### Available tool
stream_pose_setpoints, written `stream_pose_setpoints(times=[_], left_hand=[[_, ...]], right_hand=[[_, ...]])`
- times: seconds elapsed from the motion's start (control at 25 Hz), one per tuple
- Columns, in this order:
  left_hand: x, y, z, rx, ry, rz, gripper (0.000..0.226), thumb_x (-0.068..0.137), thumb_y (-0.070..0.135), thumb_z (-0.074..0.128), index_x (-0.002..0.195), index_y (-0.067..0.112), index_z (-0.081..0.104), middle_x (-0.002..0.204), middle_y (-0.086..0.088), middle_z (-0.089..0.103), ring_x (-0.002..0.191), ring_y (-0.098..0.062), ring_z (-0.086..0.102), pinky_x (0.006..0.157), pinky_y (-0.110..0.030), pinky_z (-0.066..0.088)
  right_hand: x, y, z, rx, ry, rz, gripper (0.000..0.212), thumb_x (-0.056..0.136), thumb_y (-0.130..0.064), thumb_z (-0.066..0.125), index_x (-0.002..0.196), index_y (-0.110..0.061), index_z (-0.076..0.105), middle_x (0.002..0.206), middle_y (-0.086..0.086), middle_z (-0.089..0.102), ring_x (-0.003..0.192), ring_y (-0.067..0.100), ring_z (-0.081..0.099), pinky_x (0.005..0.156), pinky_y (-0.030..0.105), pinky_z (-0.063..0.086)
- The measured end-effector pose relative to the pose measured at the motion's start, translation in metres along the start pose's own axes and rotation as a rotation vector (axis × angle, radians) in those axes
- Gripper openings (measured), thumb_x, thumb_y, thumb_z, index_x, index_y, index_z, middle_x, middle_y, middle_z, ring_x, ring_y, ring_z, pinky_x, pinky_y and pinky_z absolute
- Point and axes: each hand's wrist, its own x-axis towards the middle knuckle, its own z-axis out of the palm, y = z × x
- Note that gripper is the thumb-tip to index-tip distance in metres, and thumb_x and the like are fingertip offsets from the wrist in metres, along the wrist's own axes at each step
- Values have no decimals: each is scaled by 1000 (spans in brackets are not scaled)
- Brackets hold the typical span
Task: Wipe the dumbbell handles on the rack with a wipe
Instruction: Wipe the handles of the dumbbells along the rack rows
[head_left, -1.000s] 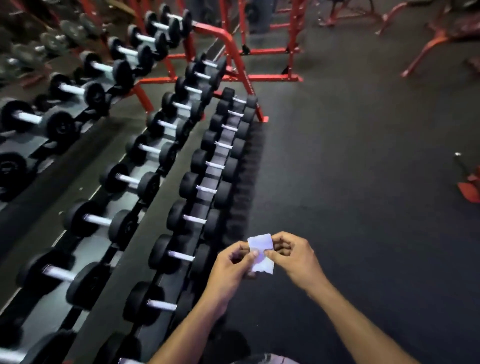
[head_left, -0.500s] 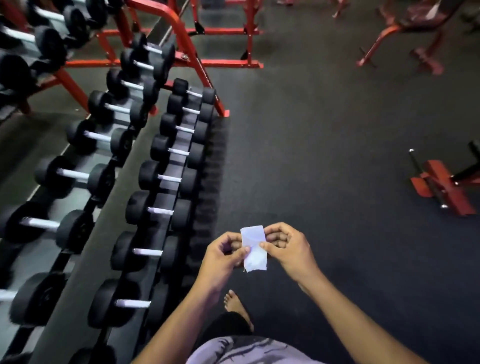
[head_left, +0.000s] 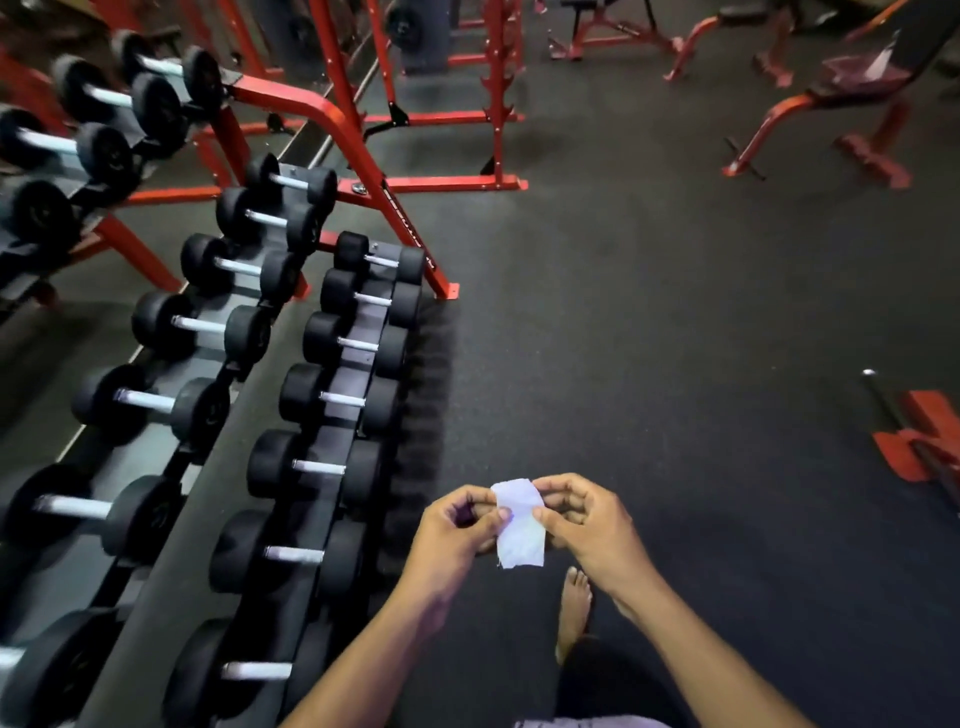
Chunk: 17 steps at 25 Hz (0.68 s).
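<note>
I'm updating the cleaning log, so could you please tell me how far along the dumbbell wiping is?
Nothing looks wiped yet. In hand: the left hand and right hand both pinch a small white wipe above the floor, beside the rack. Left to do: every handle, starting perhaps with the nearest front-row dumbbell handle.

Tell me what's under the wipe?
Below the wipe, held by the left hand and right hand, are dark floor and a bare foot. Floor directly behind it is hidden.

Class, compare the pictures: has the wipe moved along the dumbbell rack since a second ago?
Yes. The wipe, held by both hands, has advanced along the rack toward its red end post, passing about one dumbbell.
</note>
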Motion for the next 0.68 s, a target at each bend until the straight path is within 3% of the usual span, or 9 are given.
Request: stream_pose_setpoints(times=[0.12,0.32,0.52,0.68], left_hand=[[75,26,19,21,63,-6,19,87,1,74,102,-7,66,78,-9,66,75,-15,65,65,-23,52],[189,87,37,63,163,81,15,86,0,74,100,-2,69,80,-10,69,80,-16,66,68,-25,53],[283,129,34,-3,315,118,14,88,0,72,102,2,71,87,-13,74,81,-16,69,69,-22,53],[362,144,10,-63,343,79,17,89,2,71,106,2,71,97,-22,73,87,-20,71,74,-28,57]], right_hand=[[85,-14,-29,16,-44,15,20,85,-2,69,99,-15,70,86,7,74,78,21,72,61,26,55],[218,-65,-55,29,-114,-33,21,84,-1,69,97,-17,71,84,9,73,79,25,73,68,35,60],[347,-108,-56,9,-255,-70,24,84,2,69,101,-15,71,85,14,72,81,28,72,69,40,60],[441,-124,-44,-38,-263,-74,22,83,4,69,96,-14,73,86,16,72,81,32,72,69,46,61]])
